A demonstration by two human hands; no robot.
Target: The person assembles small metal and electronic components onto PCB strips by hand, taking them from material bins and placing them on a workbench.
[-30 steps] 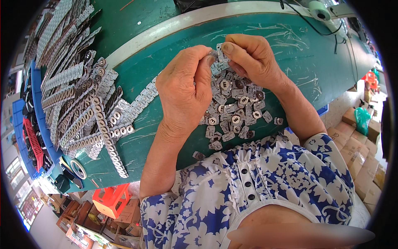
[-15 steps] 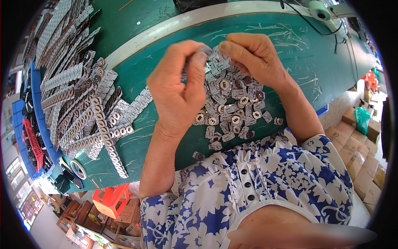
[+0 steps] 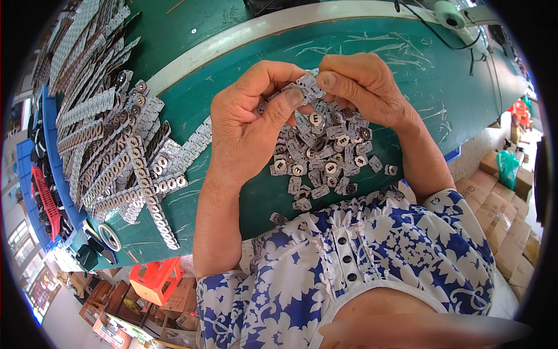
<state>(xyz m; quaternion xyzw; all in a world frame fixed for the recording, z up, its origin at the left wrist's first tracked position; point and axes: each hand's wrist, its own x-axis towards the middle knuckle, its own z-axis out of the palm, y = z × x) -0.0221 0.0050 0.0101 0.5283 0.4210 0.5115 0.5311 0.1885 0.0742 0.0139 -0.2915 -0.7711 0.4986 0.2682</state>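
Since the earlier frame, the left hand (image 3: 247,119) has been turned and lowered slightly, so the grey strip (image 3: 308,87) is seen more plainly, held above the far side of the loose-piece pile (image 3: 318,152). The strip is pinched between left thumb and fingers; its end is pinched by the right hand (image 3: 369,90). Left of the pile, stacked strips (image 3: 107,145) are spread; right of it, open tabletop (image 3: 482,87) is left. Beyond the pile, the tabletop is crossed by a pale ledge (image 3: 279,22).
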